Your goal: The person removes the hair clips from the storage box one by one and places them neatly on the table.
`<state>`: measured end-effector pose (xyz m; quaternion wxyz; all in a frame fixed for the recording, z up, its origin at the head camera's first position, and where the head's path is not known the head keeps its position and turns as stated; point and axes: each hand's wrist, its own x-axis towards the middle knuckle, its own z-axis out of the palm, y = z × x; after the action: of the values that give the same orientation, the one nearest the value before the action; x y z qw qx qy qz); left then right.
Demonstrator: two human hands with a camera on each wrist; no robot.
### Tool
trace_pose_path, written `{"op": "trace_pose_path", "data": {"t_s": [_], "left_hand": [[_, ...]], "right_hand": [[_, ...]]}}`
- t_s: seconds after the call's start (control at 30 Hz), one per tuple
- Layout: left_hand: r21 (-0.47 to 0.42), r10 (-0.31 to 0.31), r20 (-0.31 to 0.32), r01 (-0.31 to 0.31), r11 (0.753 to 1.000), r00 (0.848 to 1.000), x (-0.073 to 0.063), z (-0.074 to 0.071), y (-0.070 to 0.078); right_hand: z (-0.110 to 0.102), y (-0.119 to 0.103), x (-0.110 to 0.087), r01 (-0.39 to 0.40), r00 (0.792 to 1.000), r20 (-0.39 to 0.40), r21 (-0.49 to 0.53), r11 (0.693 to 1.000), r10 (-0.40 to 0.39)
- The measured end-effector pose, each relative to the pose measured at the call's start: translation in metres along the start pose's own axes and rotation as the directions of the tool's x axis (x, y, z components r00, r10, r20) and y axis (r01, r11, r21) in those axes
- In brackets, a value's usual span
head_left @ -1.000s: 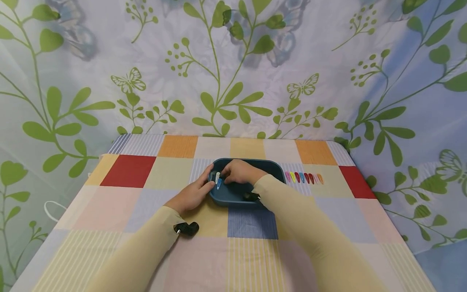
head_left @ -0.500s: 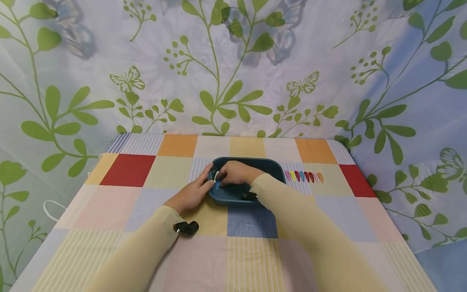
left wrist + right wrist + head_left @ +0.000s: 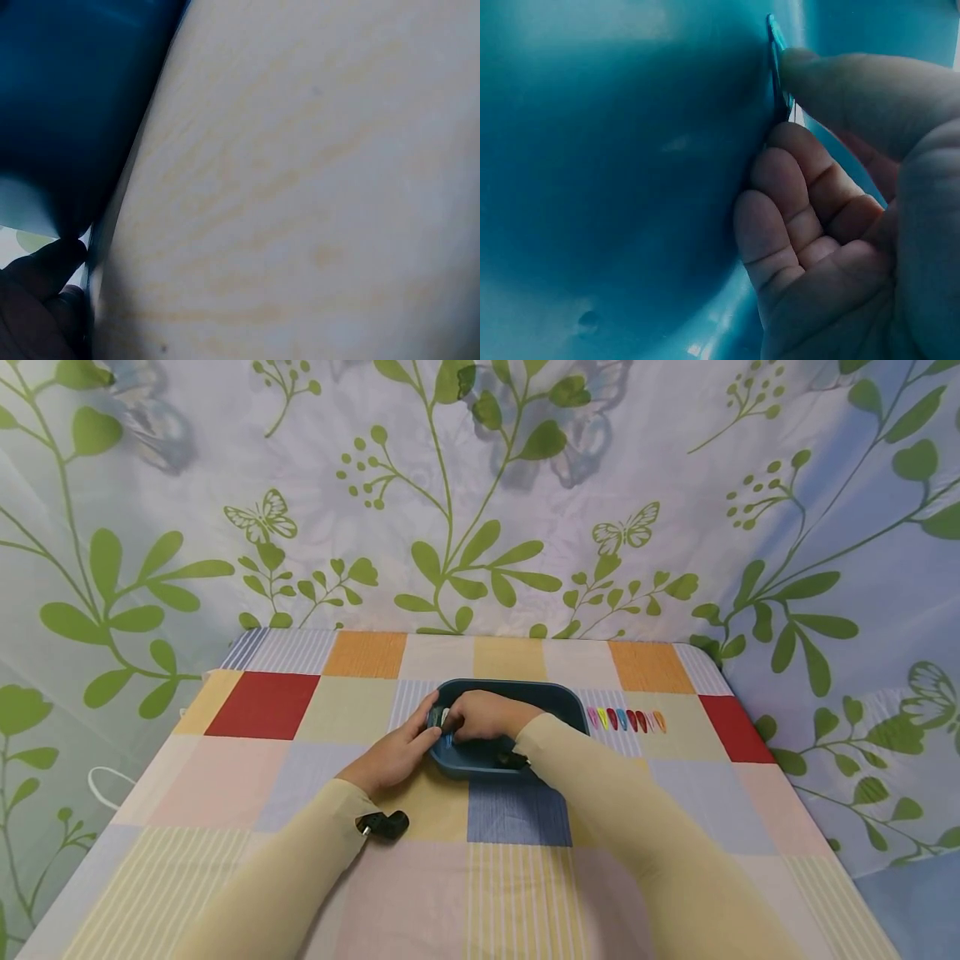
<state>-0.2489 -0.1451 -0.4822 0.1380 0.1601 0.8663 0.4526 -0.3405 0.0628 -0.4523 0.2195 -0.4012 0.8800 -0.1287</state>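
Observation:
Inside the blue tray (image 3: 517, 770), my right hand (image 3: 487, 716) pinches a blue hair clip (image 3: 775, 45) near the tray's left end. Its thumb lies against the clip in the right wrist view, the other fingers curled beneath. Beside it a white hair clip (image 3: 446, 716) shows, partly hidden by the fingers. My left hand (image 3: 390, 760) holds the tray's left end from outside, thumb over the rim. In the left wrist view, dark fingers (image 3: 52, 266) touch the tray's edge.
Right of the tray, several coloured hair clips (image 3: 626, 720) lie in a row on the patchwork tablecloth (image 3: 517, 818). A leaf-patterned curtain (image 3: 480, 527) hangs behind the table. A white cable loop (image 3: 105, 785) lies at the left edge.
My right hand has moved slightly left onto the blue clip, now covering much of it and the white one. My left hand stays at the tray's end.

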Motion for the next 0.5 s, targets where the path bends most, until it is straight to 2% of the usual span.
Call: {"op": "trace_pose_path", "data": {"t_s": [0.17,0.33,0.5], "left_hand": [[0.006,-0.002,0.002,0.002,1.0,1.0,0.0004,0.0,-0.0002],[-0.003,-0.006,0.0,0.006,1.0,1.0,0.0007,0.0004,-0.0005],[-0.016,-0.001,0.004,0.001,1.0,1.0,0.0004,0.0001,0.0002]], "right_hand": [[0.0007,0.0017,-0.0002,-0.024,0.999,-0.024,-0.007,1.0,0.024],[0.0027,0.0068,-0.0009,-0.06,0.996,-0.057,0.047,0.997,0.063],[0.003,0.0067,-0.001,-0.069,0.996,-0.054,0.045,0.997,0.071]]}}
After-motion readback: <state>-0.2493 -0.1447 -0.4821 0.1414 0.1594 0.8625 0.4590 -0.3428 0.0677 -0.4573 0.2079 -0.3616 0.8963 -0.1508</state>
